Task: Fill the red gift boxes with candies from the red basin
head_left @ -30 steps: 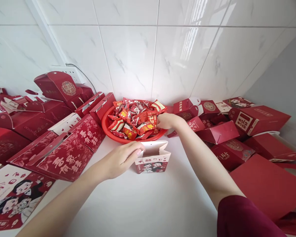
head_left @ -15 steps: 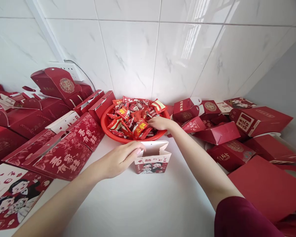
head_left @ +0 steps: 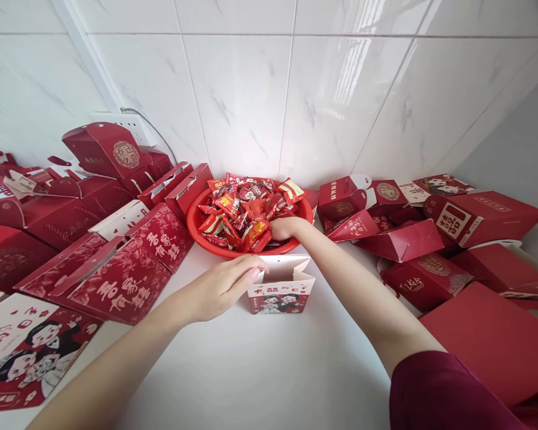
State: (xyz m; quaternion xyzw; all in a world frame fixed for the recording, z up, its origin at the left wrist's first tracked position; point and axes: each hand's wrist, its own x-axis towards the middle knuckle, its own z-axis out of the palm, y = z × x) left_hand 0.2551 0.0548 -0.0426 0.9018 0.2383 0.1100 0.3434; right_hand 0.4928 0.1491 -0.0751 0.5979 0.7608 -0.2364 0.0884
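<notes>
A small red and white paper gift bag (head_left: 278,298) with a cartoon couple on its front stands upright on the white table, its top open. My left hand (head_left: 222,286) is closed on the bag's upper left edge, thumb at the front. Just behind the bag is a round red basin (head_left: 201,241) heaped with red-wrapped candies (head_left: 246,206). My right hand (head_left: 284,229) reaches into the basin's right side, where its fingers are sunk among the candies and hidden.
Red gift boxes (head_left: 116,275) and bags crowd the left side, one large cartoon bag (head_left: 31,352) lying nearest. More red boxes (head_left: 479,218) are piled on the right. A tiled wall (head_left: 246,89) rises behind, with a power strip (head_left: 132,126) and cable at left.
My right hand has pushed deeper into the candies, and its fingers have gone out of sight. The left hand keeps its hold on the gift bag. The whole view has shifted slightly.
</notes>
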